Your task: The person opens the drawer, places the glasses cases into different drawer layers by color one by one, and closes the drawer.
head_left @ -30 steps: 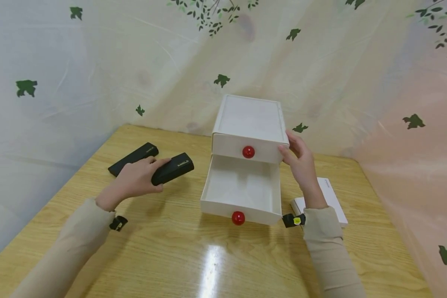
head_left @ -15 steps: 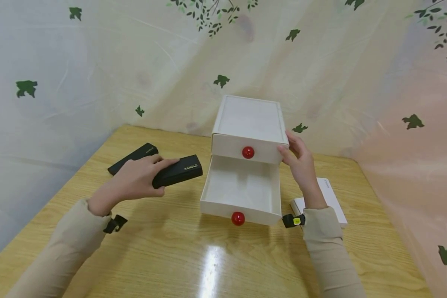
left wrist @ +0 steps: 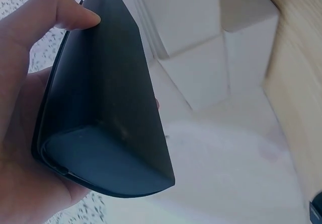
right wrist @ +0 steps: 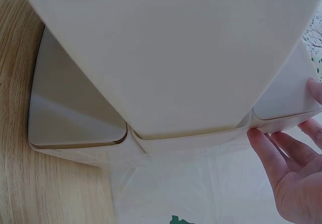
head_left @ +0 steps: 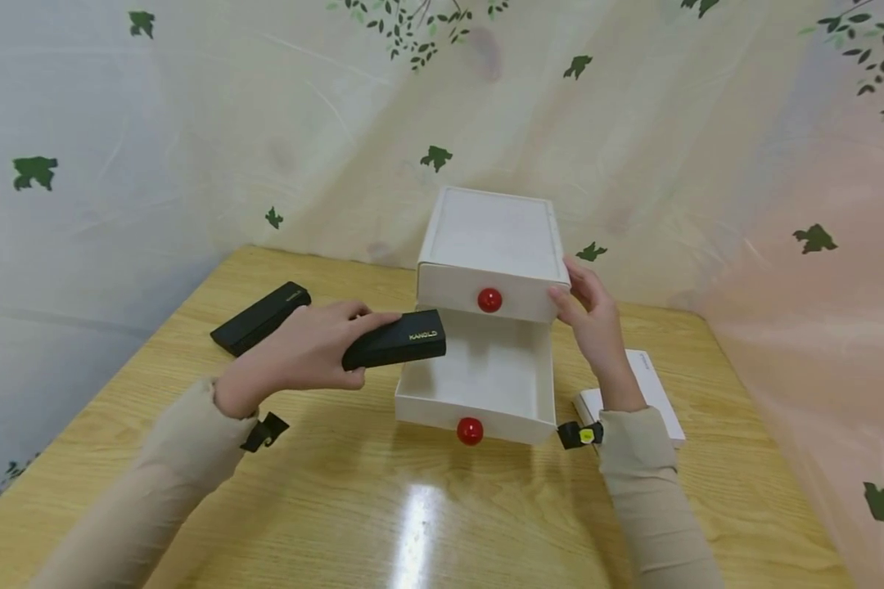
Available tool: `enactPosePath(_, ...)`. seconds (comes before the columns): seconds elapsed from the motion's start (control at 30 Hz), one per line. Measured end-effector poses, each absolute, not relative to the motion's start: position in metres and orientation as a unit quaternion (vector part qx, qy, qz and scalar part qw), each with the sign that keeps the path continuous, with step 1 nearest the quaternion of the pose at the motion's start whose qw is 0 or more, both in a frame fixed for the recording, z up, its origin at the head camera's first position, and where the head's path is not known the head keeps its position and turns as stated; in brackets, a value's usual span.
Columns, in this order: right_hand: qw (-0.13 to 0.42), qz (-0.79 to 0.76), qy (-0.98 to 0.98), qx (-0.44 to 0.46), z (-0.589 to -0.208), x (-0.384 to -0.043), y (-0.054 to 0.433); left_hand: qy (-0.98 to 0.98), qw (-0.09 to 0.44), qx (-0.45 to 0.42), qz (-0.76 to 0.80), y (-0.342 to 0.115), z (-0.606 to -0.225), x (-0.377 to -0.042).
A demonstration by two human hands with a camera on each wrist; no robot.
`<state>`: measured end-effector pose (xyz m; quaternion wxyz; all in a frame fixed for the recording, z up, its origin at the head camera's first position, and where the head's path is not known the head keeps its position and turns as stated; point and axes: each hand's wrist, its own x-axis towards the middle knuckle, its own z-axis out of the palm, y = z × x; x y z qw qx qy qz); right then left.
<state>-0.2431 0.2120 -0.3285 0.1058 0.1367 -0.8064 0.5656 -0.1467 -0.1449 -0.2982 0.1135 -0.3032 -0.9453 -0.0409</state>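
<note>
My left hand [head_left: 302, 348] grips a black glasses case [head_left: 395, 339] with gold lettering, thumb on one side and fingers on the other. The case's front end overlaps the left rim of the pulled-out lower drawer [head_left: 479, 372] in the head view. This drawer belongs to a white two-drawer unit [head_left: 489, 229] with red knobs. My right hand [head_left: 597, 327] holds the unit's upper right front corner, thumb on the front of the upper drawer [head_left: 449, 286], fingers along the side. In the left wrist view the held glasses case [left wrist: 115, 93] hides part of the palm.
A second black glasses case [head_left: 261, 317] lies on the wooden table [head_left: 339, 507] at the left, partly behind my left hand. White flat boxes [head_left: 656, 397] lie to the right, partly behind my right forearm. Patterned cloth [head_left: 324, 147] hangs behind the table.
My left hand has moved right with the glasses case, from over the table to the lower drawer's left side. The case has turned nearer to level. My right hand stays at the unit's corner.
</note>
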Motion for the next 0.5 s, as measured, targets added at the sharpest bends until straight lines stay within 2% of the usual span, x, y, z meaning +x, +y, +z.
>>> enactPosePath(0.5,0.105,0.561,-0.809,0.137,-0.328,-0.243,0.211,-0.93,0.079,-0.358,-0.027,-0.09,-0.292,-0.159)
